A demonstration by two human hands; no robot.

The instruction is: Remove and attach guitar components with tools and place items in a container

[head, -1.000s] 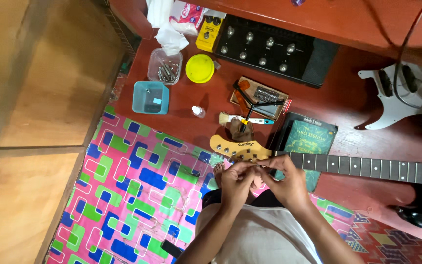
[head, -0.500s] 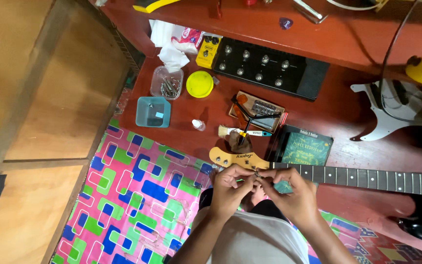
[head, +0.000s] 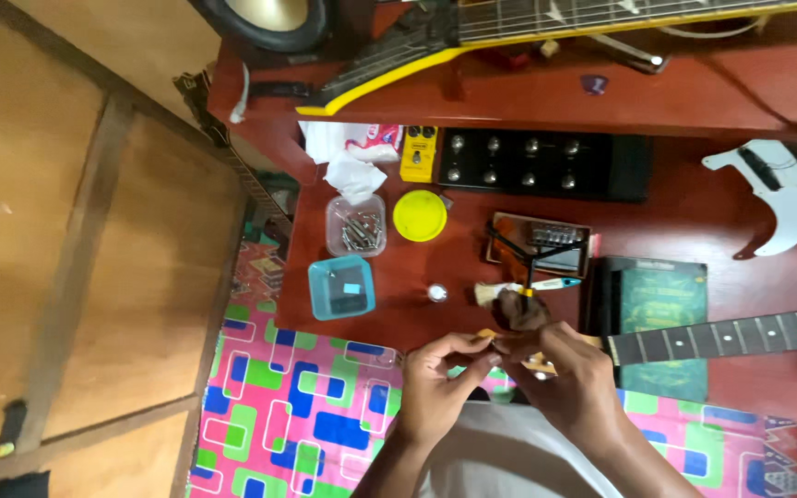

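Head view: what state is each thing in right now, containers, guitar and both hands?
Clear tub: open, small metal parts inside.
Yellow lid: off, lying flat beside the clear tub.
Blue tub: open, small pale item inside.
Guitar neck: lying flat, headstock hidden behind the hands.
Left hand: fingertips pinched at the headstock; what it holds is too small to tell.
Right hand: fingers curled at the same spot.
Dark book: closed, under the neck.

Beyond left hand (head: 435, 392), up-left: square teal plastic box (head: 341, 288), pale label on the dark item inside. Further up: clear rounded tub (head: 355, 224) of metal screws, round yellow lid (head: 420, 216) beside it. Past those, crumpled white-and-red wrapper (head: 352, 141). Beyond right hand (head: 569, 383): open brown cardboard box (head: 539, 242); to its right, flat dark green box (head: 661, 323) under guitar neck (head: 740, 337).
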